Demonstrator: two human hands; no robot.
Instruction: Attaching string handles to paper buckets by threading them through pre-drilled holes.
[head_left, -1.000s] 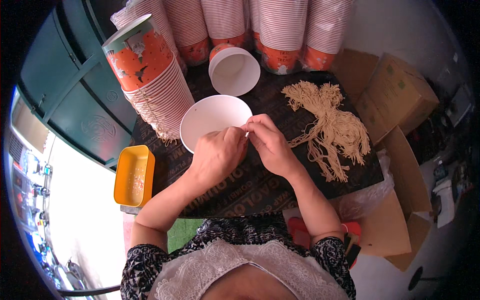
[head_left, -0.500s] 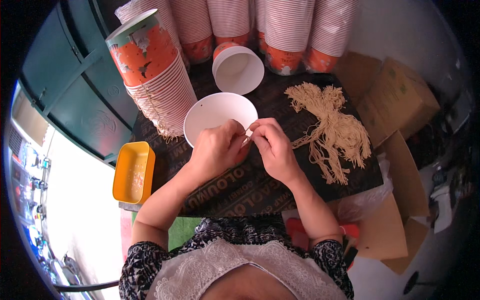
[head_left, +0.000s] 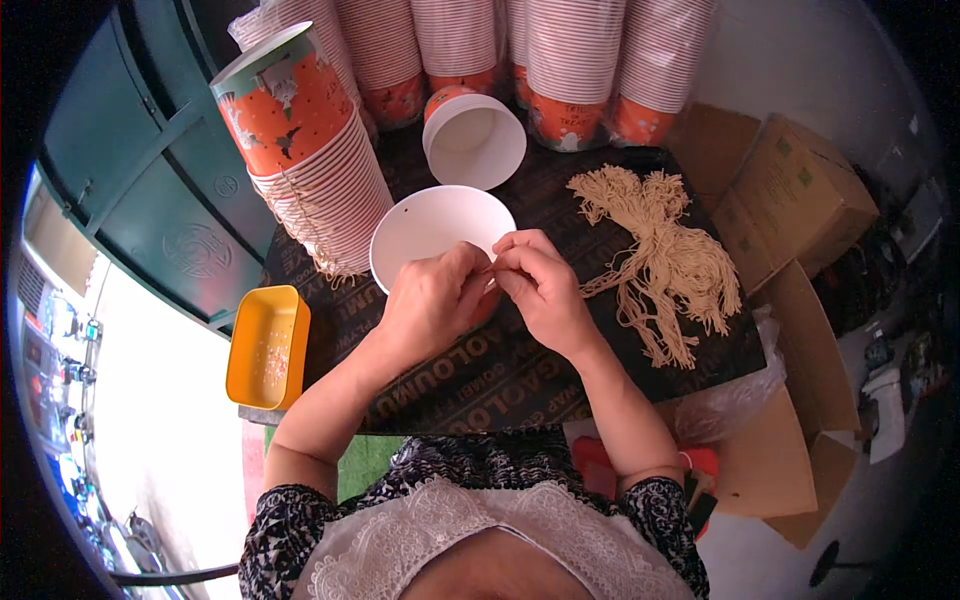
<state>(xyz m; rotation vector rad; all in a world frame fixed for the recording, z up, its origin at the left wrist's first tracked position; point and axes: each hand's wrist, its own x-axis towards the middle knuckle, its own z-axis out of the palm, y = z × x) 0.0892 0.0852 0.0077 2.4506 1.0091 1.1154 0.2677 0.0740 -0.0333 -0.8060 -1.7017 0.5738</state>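
A paper bucket (head_left: 425, 228), white inside, stands in front of me with its mouth tilted toward me; a small dark hole shows near its far rim. At the bucket's near right rim my left hand (head_left: 428, 305) is closed in a pinch. My right hand (head_left: 545, 300) meets it there, thumb and fingertips pinched together. A thin string (head_left: 491, 269) runs between the two sets of fingertips; most of it is hidden by them. Below the hands, a bit of the bucket's orange outside shows.
A tall stack of orange-printed buckets (head_left: 315, 170), draped with strings, leans at the left. A yellow tray (head_left: 236, 350) holds small bits. Another bucket (head_left: 480, 145) lies tipped behind. A string bundle (head_left: 670, 260) lies right. Wrapped stacks (head_left: 575, 60) line the back; cartons (head_left: 800, 190) stand right.
The fingertips of my right hand have closed in and now touch those of my left. The strand that showed between them is now mostly covered. The bucket has hardly moved.
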